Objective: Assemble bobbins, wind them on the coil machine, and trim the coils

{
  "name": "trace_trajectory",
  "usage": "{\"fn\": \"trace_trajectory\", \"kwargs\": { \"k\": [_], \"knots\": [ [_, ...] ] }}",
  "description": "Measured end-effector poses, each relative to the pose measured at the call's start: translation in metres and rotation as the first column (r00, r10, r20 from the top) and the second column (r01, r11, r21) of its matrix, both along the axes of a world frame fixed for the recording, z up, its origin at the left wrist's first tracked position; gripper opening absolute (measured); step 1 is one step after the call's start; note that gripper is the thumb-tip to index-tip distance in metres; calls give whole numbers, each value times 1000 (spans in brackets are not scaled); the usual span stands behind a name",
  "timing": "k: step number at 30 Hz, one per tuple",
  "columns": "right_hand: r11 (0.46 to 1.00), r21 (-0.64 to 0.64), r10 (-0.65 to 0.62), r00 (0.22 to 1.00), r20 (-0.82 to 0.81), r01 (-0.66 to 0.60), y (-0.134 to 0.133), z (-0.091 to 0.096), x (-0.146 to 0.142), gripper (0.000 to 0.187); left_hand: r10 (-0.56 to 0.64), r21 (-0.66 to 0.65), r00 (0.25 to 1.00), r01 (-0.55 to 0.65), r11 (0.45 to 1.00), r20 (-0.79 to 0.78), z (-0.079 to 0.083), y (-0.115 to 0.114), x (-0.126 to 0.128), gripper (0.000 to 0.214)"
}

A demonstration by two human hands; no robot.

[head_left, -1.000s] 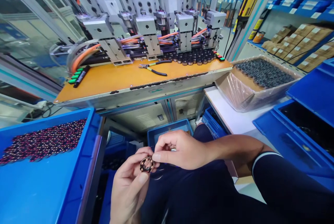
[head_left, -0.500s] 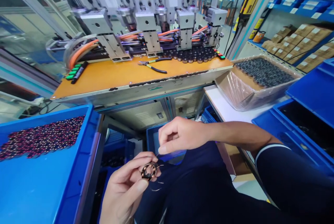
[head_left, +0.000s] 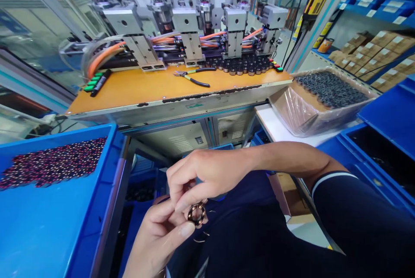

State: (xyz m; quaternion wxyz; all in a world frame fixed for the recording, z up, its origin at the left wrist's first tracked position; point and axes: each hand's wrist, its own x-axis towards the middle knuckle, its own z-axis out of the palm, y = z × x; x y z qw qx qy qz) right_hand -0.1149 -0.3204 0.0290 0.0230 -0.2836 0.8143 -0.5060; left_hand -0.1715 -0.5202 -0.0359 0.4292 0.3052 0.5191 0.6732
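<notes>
A small ring-shaped motor stator with copper windings sits between the thumb and fingers of my left hand, its open face towards me. Thin loose wire ends stick out past its right side. Bent over it from above is my right hand, thumb and fingertips pinched together at the stator's upper left edge. Whatever those fingertips grip is hidden behind the thumb. Short wire pieces show against the dark clothing below the stator.
Black-and-yellow cutting pliers lie on the orange bench beneath the machine. Dark cylindrical parts stand behind them. A blue tray at left holds many small parts; a plastic-lined box of dark parts stands right.
My right hand has moved left and down onto the stator's upper left edge. My left hand has brought the stator slightly to the right, turning its face more towards me.
</notes>
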Motion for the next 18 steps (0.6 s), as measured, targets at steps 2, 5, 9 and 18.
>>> {"fn": "trace_trajectory", "kwargs": {
  "k": [2, 5, 9, 18],
  "knots": [
    [992, -1, -129, 992, 11, 129, -3, -1, 4, 12, 52, 22, 998, -51, 998, -35, 2, 0, 1, 28],
    [944, -15, -327, 942, 72, 329, -4, 0, 12, 11, 194, 46, 978, -191, 980, -75, 2, 2, 2, 22],
    [897, 14, -436, 879, 191, 442, -3, 5, 24, 10, 291, 109, 956, -286, 952, -40, -3, 2, 3, 22],
    [945, 118, -327, 909, 258, 306, -5, 18, 25, 7, 240, 83, 971, -238, 968, -8, -5, 2, 4, 22]
  ]
}}
